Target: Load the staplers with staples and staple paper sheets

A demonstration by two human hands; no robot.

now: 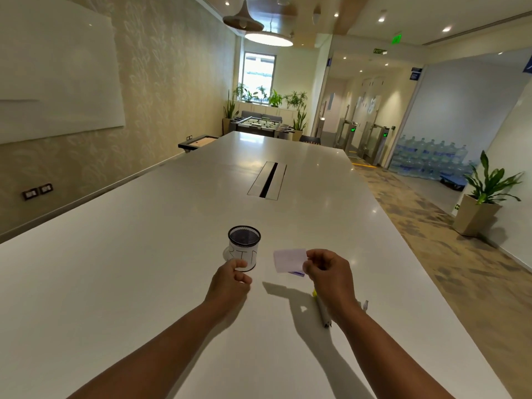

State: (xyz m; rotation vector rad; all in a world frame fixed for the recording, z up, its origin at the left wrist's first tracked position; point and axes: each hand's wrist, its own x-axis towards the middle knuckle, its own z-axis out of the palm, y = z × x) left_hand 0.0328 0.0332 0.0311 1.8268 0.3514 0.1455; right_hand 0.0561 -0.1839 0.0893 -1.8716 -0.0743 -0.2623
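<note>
Long white table [172, 269] runs from the near edge toward 12 o'clock. Its L edge slants from 9 up to 11, its R edge from 1 down to 5. Cable slot [267, 180] is set in the top at 12, well beyond the hands. Bare tabletop at 9–10 and between the hands and the slot.

L hand [230, 279]: fingers curled, thumb and fingertips at the lower wall of a black mesh cup [244, 247] wrapped in white paper with marker lettering. Touching or just short of it: cannot tell. Cup stands upright at 12 of the L hand.

R hand [325, 269]: pinches a small white paper sheet [289, 260] by its R edge, sheet held above the table, shadow below it. The sheet lies at 3 of the cup, apart from it. Hands apart, one on each side of the sheet.

Small blue/purple item [298, 273] peeks out under the sheet's lower edge; mostly hidden, what it is unclear. Marker w/ yellow end [321, 309] lies on the table under the R wrist, at 5 of the sheet. Small pale thing [365, 305] just R of the forearm, too small to tell.

Off table: carpeted aisle [417, 226] along R side at 2–4, potted plant [486, 194] at 3, stacked water bottles [431, 159] at 2. Whiteboard [57, 82] on wall at 10. Foosball table [259, 125] past the far end at 12.
</note>
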